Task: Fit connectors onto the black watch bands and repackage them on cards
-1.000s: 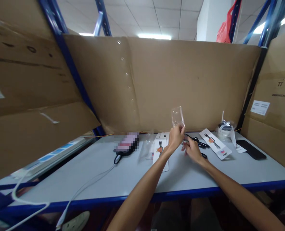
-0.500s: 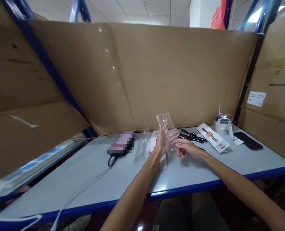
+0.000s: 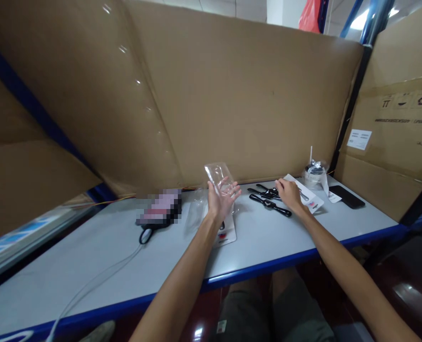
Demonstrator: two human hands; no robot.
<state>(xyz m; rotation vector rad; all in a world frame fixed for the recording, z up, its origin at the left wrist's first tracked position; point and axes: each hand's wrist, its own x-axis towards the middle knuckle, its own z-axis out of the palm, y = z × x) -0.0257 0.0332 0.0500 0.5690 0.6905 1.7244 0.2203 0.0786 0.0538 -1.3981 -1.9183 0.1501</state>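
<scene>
My left hand (image 3: 221, 198) holds a clear plastic sleeve (image 3: 218, 175) upright above the table, fingers loosely spread around its lower part. Below it lies a white printed card (image 3: 226, 232). My right hand (image 3: 288, 194) reaches to the right and rests over a white packaging card (image 3: 311, 201), fingers curled down beside black watch straps (image 3: 270, 204) lying on the grey table (image 3: 275, 237). Whether the right hand grips anything is hidden.
A blurred dark device (image 3: 158, 213) with a white cable (image 3: 97, 280) lies at the left. A plastic-wrapped roll (image 3: 314, 172) and a black phone (image 3: 346, 196) sit at the far right. Cardboard sheets (image 3: 232, 95) wall the back and sides. The blue table edge (image 3: 268, 266) is near me.
My right hand left the sleeve and moved right to the packaging card by the straps. My left hand kept the sleeve. The view shifted down and right.
</scene>
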